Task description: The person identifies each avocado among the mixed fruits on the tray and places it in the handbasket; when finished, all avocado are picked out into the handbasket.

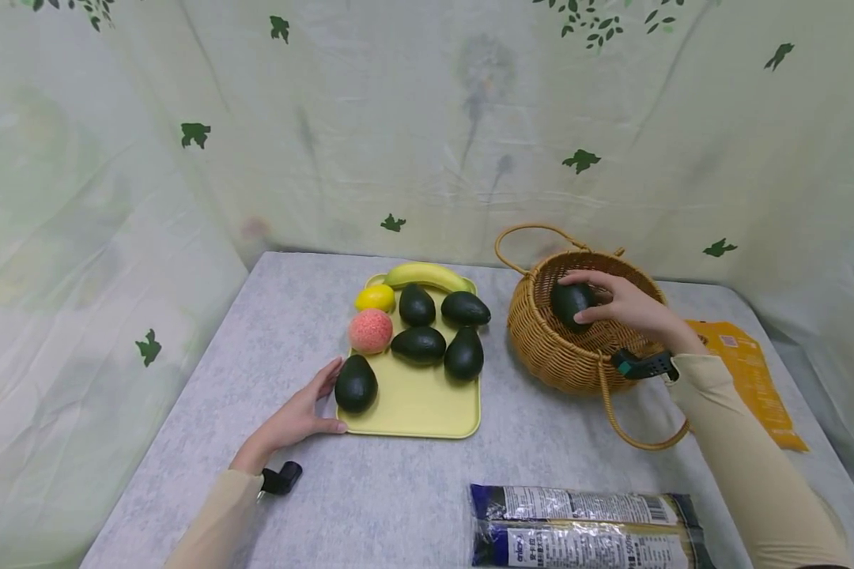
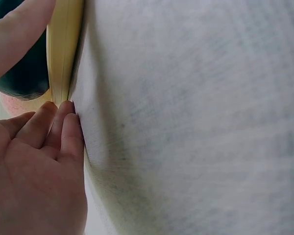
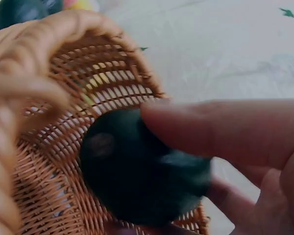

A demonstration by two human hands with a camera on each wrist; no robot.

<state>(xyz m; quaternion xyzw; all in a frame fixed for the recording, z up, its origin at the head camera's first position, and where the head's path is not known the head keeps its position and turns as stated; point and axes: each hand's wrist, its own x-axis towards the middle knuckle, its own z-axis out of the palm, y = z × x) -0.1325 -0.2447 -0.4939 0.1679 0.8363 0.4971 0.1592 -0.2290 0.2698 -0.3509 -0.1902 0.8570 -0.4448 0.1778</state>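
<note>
Avocado (image 1: pixel 568 305) gripped by the right hand (image 1: pixel 632 307) in the mouth of the wicker basket (image 1: pixel 551 359), left hand (image 1: pixel 295 415) well apart, fingers extended against the yellow tray (image 1: pixel 416 409), which I see remotely to the basket's left

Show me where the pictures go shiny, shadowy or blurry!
Head view: white glare streaks the blue-ended plastic packets; left wrist view: a soft shadow runs along the mottled grey tabletop beside the pale-yellow rectangular tray; right wrist view: the rounded dark-green avocado looks blurry, as does the near handle of the tan wicker basket.
</note>
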